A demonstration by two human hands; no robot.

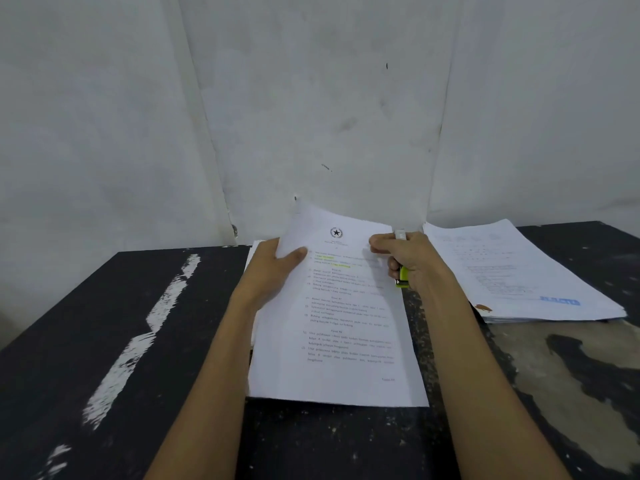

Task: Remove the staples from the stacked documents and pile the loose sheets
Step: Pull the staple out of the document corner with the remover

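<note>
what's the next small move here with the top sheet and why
Probably peel the top sheet off and carry it to the loose pile at right. Its far end is raised off the stack, the left hand holds its far-left corner, and the right hand, holding the green tool, touches its far-right edge. No staple is visible.

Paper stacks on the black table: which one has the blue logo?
The white paper stack on the right, with no hand on it; its blue logo sits near the front edge. The centre white document bears a black star emblem instead.
</note>
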